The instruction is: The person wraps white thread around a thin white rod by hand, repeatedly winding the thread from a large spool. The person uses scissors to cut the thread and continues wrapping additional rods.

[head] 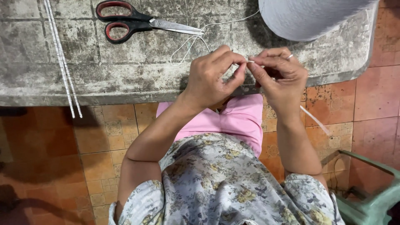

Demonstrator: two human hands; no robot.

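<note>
Both hands up at the near edge of the worn grey table [125, 79], working close together. Left hand [212, 77] has thumb & forefinger pinched tight on a thin white thread [189, 43]; right hand [280, 77] pinches the same bit from the other side, fingertips nearly touching the left's. So the thread's held end sits right btwn the two pinches, just a short white stub showing there. From the grip the thread runs back over the table, loops once, then trails up twd the big white thread cone [308, 16] at the top right. Red-handled scissors [137, 21] lie shut on the table, blade tips just beside the loop, well apart from the hands. Two thin white strips [62, 58] lie along the table's left side, overhanging its edge. Ring on the right hand. Green plastic stool [371, 196] low right, on orange floor tiles.
</note>
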